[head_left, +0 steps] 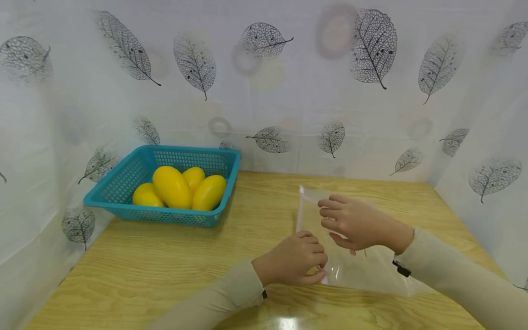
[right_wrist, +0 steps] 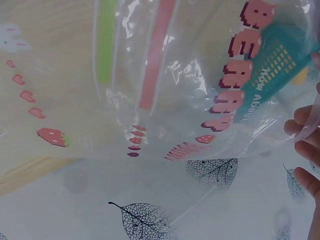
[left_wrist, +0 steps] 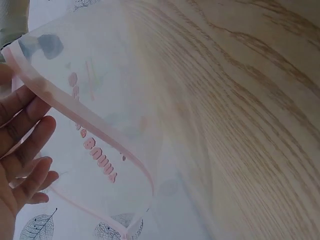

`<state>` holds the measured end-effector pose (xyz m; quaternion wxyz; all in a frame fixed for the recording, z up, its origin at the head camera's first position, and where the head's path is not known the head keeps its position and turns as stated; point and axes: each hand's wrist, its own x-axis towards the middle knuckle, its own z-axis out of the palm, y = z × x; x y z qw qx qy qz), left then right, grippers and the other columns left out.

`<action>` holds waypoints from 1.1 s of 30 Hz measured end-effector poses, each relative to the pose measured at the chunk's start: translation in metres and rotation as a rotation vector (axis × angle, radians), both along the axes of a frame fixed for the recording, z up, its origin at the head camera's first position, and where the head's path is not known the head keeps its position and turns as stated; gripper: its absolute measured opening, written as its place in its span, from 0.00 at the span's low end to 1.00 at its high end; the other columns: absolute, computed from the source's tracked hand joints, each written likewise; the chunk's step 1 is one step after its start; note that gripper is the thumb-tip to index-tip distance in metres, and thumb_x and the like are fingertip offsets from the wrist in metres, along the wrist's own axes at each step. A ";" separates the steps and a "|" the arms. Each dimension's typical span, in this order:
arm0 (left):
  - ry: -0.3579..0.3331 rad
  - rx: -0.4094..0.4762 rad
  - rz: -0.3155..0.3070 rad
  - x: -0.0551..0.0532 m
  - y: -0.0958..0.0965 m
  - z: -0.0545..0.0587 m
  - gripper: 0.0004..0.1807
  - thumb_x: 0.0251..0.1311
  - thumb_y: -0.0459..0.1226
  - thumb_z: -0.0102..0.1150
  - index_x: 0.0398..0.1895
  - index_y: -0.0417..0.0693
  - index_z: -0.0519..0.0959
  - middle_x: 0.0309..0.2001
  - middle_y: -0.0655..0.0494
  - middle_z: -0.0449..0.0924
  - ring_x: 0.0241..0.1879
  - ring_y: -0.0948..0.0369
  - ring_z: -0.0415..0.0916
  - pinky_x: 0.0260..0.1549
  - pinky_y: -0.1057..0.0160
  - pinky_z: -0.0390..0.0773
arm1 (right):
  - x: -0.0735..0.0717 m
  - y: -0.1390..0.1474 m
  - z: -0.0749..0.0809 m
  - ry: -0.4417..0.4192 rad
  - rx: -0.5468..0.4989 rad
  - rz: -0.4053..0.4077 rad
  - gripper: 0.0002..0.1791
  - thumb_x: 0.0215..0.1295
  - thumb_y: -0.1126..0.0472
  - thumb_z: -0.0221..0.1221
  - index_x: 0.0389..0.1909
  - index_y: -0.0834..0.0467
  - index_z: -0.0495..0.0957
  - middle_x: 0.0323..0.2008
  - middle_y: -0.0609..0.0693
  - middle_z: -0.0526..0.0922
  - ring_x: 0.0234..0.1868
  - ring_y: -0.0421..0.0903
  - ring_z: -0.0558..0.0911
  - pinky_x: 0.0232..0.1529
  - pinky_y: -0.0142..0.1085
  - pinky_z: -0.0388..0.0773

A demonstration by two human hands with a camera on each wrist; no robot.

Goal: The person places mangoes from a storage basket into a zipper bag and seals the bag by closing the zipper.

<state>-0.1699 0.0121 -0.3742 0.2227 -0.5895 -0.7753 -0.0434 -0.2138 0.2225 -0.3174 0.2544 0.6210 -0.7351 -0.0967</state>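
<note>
A clear plastic zip bag point(head_left: 371, 275) with a pink-edged mouth lies on the wooden table, its mouth facing left. Pink lettering point(right_wrist: 235, 75) and small strawberry prints show on it in the wrist views. My left hand point(head_left: 294, 259) holds the near end of the pink edge point(left_wrist: 100, 120) with curled fingers; in the left wrist view the two sides of the mouth stand apart. Over the far part of the bag is my right hand point(head_left: 354, 222), fingers loosely bent and thumb apart from them. Its fingertips point(right_wrist: 292, 127) touch the film near the mouth in the right wrist view.
A teal plastic basket point(head_left: 152, 211) stands at the back left of the table point(head_left: 165, 261), with several yellow oval fruits point(head_left: 172, 187) inside, apart from the bag. Behind and beside the table hangs a white leaf-print curtain point(head_left: 288, 91).
</note>
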 end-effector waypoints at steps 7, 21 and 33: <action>-0.009 -0.013 0.013 -0.001 -0.001 -0.003 0.11 0.61 0.50 0.53 0.26 0.61 0.80 0.29 0.71 0.81 0.35 0.72 0.76 0.51 0.68 0.73 | 0.001 0.000 -0.005 -0.020 -0.003 0.030 0.08 0.49 0.59 0.60 0.22 0.53 0.69 0.26 0.45 0.73 0.35 0.44 0.72 0.37 0.36 0.71; -0.085 -0.063 0.036 -0.044 -0.024 -0.017 0.14 0.47 0.30 0.55 0.36 0.58 0.79 0.38 0.66 0.80 0.41 0.67 0.75 0.49 0.66 0.74 | -0.003 0.002 0.001 -0.112 -0.068 0.103 0.13 0.67 0.59 0.39 0.27 0.56 0.70 0.32 0.49 0.73 0.41 0.45 0.73 0.39 0.33 0.74; 0.178 0.022 0.112 -0.066 -0.023 -0.025 0.05 0.59 0.36 0.57 0.27 0.57 0.76 0.27 0.65 0.77 0.30 0.67 0.73 0.45 0.65 0.75 | -0.007 0.001 0.008 -0.042 -0.102 0.087 0.18 0.68 0.57 0.35 0.23 0.54 0.70 0.27 0.47 0.73 0.39 0.45 0.75 0.44 0.35 0.74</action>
